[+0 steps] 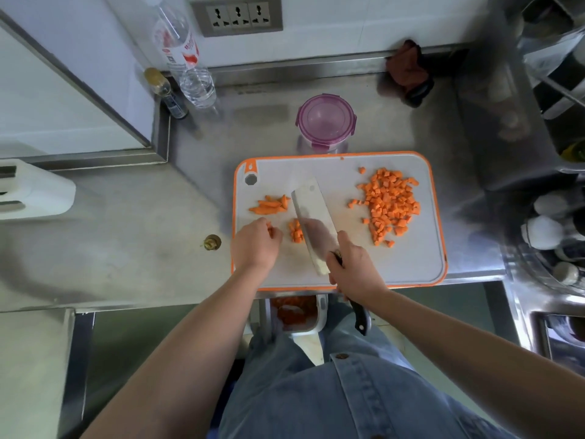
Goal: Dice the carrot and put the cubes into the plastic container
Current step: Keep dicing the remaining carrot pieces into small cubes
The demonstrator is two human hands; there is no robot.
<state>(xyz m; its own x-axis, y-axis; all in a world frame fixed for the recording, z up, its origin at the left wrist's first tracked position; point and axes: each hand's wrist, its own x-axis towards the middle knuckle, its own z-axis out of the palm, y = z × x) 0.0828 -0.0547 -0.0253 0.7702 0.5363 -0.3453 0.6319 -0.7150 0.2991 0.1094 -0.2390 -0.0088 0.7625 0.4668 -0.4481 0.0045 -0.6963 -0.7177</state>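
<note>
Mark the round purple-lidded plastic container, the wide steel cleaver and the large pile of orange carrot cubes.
Round purple-lidded plastic container (326, 122), head view, centre of its lid.
Wide steel cleaver (311, 210), head view, flat of the blade.
Large pile of orange carrot cubes (391, 205), head view, middle of the heap.

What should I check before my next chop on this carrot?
1. Right hand grips the cleaver by its handle: ok.
2. Left hand pinches a carrot piece, apart from the blade: ok.
3. Cube pile clear of the blade: ok.
4. All carrot diced: not ok, carrot sticks lie uncut.
5. Plastic container open for cubes: not ok, its purple lid is on.
6. Cutting board fully on the counter: cannot tell, its front edge sits at the counter's edge.
</note>
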